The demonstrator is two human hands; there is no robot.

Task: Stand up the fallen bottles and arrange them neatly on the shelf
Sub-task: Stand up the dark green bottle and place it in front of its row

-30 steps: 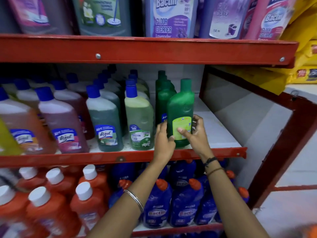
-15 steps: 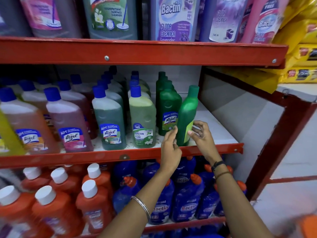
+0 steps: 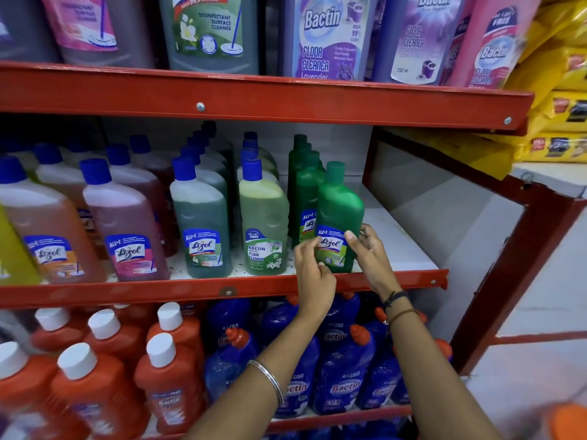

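Observation:
A dark green Lizol bottle [image 3: 340,204] stands upright at the front edge of the red middle shelf [image 3: 127,290], its blue label facing me. It heads a row of matching green bottles [image 3: 304,173] running to the back. My left hand [image 3: 313,268] touches the bottle's lower left side with its fingertips at the label. On the lower right side, my right hand [image 3: 370,252] has its fingers curled around the bottle. Between them the two hands hold the bottle.
Left of it stand a pale green Bactin bottle [image 3: 263,223], a grey-green bottle [image 3: 201,223] and pink ones [image 3: 127,223]. Bare white shelf board [image 3: 403,246] lies to the right, up to the red post [image 3: 524,265]. Blue bottles [image 3: 343,373] and orange bottles [image 3: 95,382] fill the shelf below.
The green bottle has been turned from its back label facing me, through edge-on, to its front label facing me. It now stands straight in front of its row.

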